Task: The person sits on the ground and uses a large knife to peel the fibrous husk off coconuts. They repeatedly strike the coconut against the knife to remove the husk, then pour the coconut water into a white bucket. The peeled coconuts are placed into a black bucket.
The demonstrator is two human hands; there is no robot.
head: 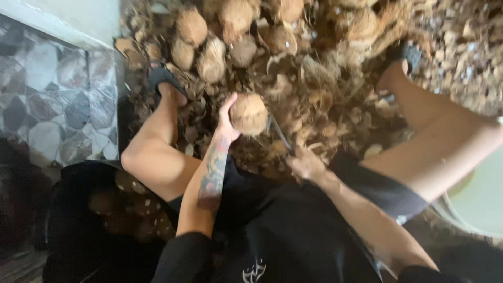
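Observation:
My left hand [226,118] grips a round brown husked coconut [248,113], holding it up between my knees. My right hand [305,163] is closed on the handle of a knife [280,134], whose blade points up toward the coconut's right underside. The picture is blurred by motion, so whether the blade touches the coconut is unclear. I sit with both legs spread, left knee [149,157] and right leg [435,136] either side of my hands.
A pile of husked coconuts [220,36] lies ahead among a heap of brown husk fibre [325,89]. Patterned floor tiles [52,99] are on the left. A pale round container [479,199] stands at the right edge.

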